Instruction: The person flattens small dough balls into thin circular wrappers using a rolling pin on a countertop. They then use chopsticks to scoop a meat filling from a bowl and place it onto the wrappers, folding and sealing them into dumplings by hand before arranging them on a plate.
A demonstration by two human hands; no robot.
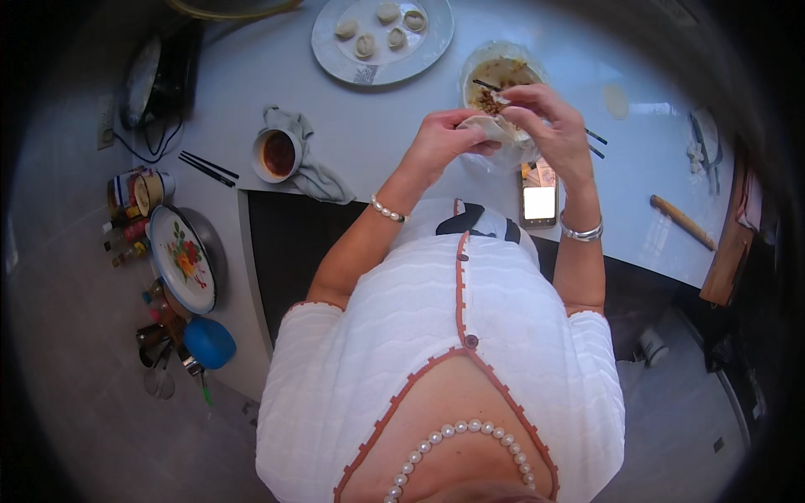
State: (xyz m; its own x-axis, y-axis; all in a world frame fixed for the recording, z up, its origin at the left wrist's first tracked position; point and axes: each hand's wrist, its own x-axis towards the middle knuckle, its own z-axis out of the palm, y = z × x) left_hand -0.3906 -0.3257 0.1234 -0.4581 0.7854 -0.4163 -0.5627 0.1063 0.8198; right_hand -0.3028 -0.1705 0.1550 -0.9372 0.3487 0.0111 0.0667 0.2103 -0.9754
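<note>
My left hand (448, 139) holds a dumpling wrapper (487, 127) by its edge, in front of a bowl of filling (495, 70). Above the bowl's near side, my right hand (553, 119) has thumb and fingers bent around a small whitish piece (500, 97) at their tips; what it is cannot be told. Black chopsticks (484, 84) lean in the bowl, their other ends showing beyond my right wrist. Several shaped dumplings (365, 45) sit apart on a large oval plate (327, 63). A single flat wrapper (616, 102) lies on the counter to the right.
A lit phone (539, 195) lies near the counter's edge. At right are a rolling pin (683, 222) and a wooden board (727, 267). To the left stand a cup of reddish sauce (277, 156) by a grey cloth (321, 179), chopsticks (207, 168), a floral enamel tray (182, 259) and bottles (129, 251).
</note>
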